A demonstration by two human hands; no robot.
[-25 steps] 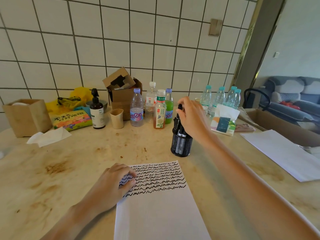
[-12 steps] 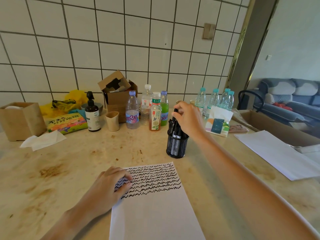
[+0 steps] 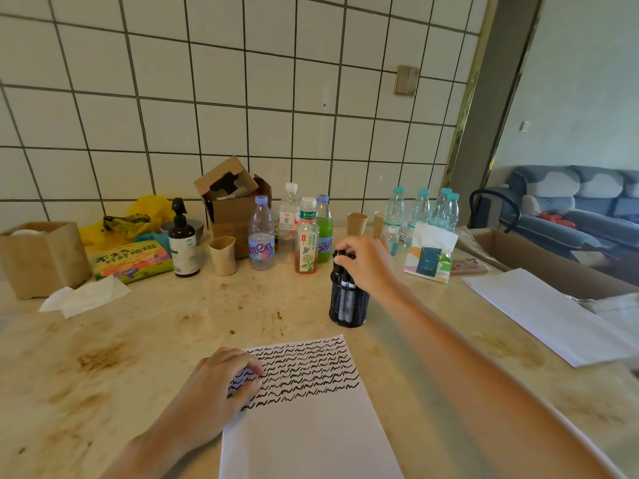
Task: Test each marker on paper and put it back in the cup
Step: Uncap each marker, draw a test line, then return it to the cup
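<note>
Markers (image 3: 345,271) stand in the mesh cup (image 3: 349,304) at mid-worktop (image 3: 138,340), where the right hand (image 3: 368,262), lower than a second ago, pinches one's cap; the left hand (image 3: 221,385) rests flat on the scribbled paper (image 3: 311,426).

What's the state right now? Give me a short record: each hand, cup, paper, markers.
right hand: over the cup, fingers curled round the top of a black marker
left hand: resting on the paper's left edge, holding it down
cup: black mesh, upright on the table, beyond the paper
paper: rows of black squiggles on its far part, near part blank
markers: several standing in the cup, none lying on the paper
</note>
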